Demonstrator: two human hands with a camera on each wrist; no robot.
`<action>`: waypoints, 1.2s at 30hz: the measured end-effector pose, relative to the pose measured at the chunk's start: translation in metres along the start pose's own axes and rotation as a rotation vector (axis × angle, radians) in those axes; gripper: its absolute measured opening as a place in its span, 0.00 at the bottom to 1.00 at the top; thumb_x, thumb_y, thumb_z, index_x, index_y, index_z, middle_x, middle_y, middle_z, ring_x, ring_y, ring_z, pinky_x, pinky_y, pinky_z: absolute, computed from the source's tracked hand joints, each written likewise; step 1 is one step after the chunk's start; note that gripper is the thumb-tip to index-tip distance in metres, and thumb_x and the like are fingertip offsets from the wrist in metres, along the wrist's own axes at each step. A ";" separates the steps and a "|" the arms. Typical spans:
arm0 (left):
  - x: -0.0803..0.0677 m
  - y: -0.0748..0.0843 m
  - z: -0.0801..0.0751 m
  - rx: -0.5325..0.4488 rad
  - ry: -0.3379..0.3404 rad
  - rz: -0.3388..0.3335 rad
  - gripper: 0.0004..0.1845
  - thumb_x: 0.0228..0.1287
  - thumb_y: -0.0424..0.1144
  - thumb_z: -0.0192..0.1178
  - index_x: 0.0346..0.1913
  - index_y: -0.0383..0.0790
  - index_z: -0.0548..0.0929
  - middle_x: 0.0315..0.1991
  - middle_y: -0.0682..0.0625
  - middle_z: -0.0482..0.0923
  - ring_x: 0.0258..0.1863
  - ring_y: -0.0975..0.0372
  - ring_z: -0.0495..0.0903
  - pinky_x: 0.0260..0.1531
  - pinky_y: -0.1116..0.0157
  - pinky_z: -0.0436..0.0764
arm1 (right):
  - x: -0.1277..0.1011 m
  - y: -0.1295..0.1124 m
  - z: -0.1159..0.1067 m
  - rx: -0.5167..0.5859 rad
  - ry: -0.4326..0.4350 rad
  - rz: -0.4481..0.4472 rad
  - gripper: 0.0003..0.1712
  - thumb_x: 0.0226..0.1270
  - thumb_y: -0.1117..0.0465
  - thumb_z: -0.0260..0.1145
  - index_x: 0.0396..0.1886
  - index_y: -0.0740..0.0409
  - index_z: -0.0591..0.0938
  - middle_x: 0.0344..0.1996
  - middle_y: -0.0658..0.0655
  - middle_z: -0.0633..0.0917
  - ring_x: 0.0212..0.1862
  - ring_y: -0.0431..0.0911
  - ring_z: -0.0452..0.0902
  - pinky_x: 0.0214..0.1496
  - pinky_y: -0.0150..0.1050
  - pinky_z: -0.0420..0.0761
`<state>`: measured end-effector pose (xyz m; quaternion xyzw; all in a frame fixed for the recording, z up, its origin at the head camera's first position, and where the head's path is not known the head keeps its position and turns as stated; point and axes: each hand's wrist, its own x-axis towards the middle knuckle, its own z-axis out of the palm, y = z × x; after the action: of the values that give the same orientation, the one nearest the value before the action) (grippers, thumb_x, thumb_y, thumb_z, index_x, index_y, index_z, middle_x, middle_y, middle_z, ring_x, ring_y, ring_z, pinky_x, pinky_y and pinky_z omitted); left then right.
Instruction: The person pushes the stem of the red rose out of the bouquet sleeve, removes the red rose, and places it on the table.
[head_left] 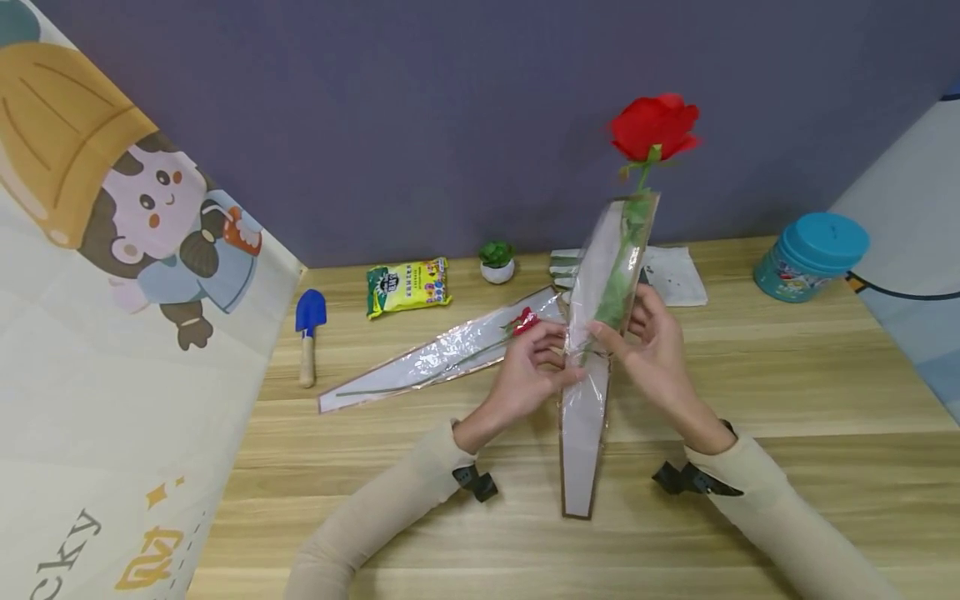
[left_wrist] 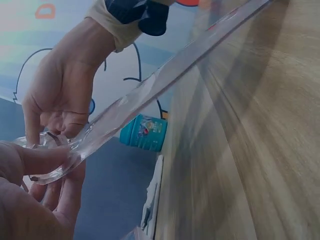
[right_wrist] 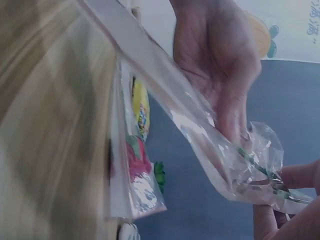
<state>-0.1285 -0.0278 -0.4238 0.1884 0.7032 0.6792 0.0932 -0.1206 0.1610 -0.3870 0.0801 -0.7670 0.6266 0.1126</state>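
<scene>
Between both hands a long, tapered clear flower sleeve [head_left: 588, 433] with a white back and brown edges stands tilted over the table. A red rose [head_left: 654, 129] pokes out of its top, while the green stem and leaves show through the plastic. My left hand [head_left: 525, 375] pinches the sleeve's left edge around mid-height. On the other side my right hand [head_left: 656, 358] grips it, thumb in front and fingers behind. In the right wrist view the green stem [right_wrist: 257, 165] lies inside the crinkled plastic near the fingertips. A second sleeved rose [head_left: 522, 322] lies flat beyond my left hand.
A blue toy shovel [head_left: 309, 312] lies at the left. Along the back are a yellow-green packet [head_left: 408, 286], a small potted plant [head_left: 497, 262] and a white cloth-like item [head_left: 677, 275], partly behind the sleeve. A teal lidded tub [head_left: 806, 258] stands at the right.
</scene>
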 end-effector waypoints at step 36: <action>0.002 0.001 -0.004 -0.081 0.018 -0.043 0.22 0.57 0.24 0.72 0.53 0.27 0.76 0.47 0.27 0.85 0.36 0.69 0.84 0.44 0.71 0.88 | 0.002 0.011 -0.002 0.045 -0.056 0.063 0.30 0.67 0.74 0.69 0.67 0.66 0.71 0.43 0.32 0.87 0.41 0.32 0.86 0.46 0.29 0.89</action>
<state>-0.1320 -0.0304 -0.4226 0.1634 0.6798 0.7065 0.1092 -0.1256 0.1656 -0.3960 0.0762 -0.7578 0.6443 0.0694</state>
